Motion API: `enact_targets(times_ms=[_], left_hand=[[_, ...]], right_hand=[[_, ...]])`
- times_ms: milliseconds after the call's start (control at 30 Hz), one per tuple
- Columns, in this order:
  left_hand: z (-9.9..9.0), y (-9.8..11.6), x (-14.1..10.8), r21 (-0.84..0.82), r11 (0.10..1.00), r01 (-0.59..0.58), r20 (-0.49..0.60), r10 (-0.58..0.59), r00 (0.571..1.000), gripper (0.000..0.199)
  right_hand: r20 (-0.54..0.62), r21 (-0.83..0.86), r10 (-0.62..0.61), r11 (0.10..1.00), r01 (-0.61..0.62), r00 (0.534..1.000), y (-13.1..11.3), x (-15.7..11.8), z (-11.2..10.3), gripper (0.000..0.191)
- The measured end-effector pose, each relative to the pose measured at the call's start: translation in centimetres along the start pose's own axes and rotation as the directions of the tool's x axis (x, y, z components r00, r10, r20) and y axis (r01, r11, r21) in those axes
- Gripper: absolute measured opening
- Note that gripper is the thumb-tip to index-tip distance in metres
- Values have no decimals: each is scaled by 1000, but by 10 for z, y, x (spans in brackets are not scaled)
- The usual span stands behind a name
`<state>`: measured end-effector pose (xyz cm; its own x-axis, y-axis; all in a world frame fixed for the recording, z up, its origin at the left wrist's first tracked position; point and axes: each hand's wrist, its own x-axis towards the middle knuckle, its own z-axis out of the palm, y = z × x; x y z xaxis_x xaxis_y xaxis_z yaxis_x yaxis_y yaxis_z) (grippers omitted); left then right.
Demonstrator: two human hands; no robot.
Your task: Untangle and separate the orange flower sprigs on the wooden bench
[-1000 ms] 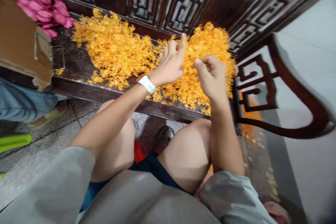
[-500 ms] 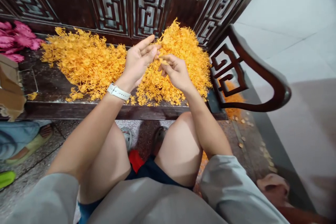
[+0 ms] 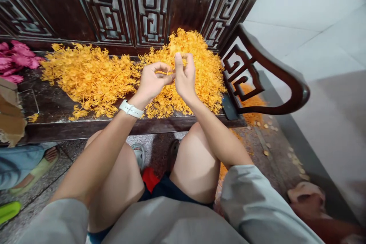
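Two heaps of yellow-orange plastic flower pieces lie on a dark wooden bench, one on the left (image 3: 91,78) and a taller one on the right (image 3: 206,72). My left hand (image 3: 153,82), with a white watch at the wrist, is over the near-left side of the right heap, thumb and forefinger pinched on something small that I cannot make out. Close against its fingertips is my right hand (image 3: 185,76), fingers bent and thumb raised; what it holds, if anything, is hidden.
Pink flowers (image 3: 20,59) and a torn cardboard box (image 3: 10,110) are at the bench's left end. A curved armrest (image 3: 297,95) bounds the right. Another person's sandaled foot (image 3: 42,167) is at lower left. Orange pieces (image 3: 253,103) lie beyond the armrest.
My left hand has lowered and its spread fingers have closed to a pinch. My right hand has turned upright and moved against the left fingertips. The view has shifted slightly.
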<state>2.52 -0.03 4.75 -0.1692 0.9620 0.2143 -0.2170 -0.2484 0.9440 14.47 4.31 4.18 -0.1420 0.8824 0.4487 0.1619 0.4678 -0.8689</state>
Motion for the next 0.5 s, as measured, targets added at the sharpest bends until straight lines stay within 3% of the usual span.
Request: enact_targets(times_ms=[67, 200, 300, 400, 500], left_hand=[[3, 6, -5, -39, 996, 83, 100, -79, 992, 25], [8, 16, -9, -103, 970, 221, 224, -194, 955, 24], [12, 16, -6, -93, 967, 235, 156, -219, 963, 32], [16, 10, 0, -27, 988, 151, 55, -150, 987, 32], [21, 5, 1, 74, 993, 93, 81, -99, 992, 31]], right_hand=[[-47, 4, 6, 1000, -6, 999, 2, 6, -7, 64], [4, 16, -1, 1000, 1, 1000, 7, 15, -16, 65], [8, 32, -14, 999, 13, 1000, 9, 15, -16, 66], [27, 66, 21, 998, -23, 999, 10, 10, -16, 70], [160, 67, 59, 995, -70, 985, 10, 3, -20, 75]])
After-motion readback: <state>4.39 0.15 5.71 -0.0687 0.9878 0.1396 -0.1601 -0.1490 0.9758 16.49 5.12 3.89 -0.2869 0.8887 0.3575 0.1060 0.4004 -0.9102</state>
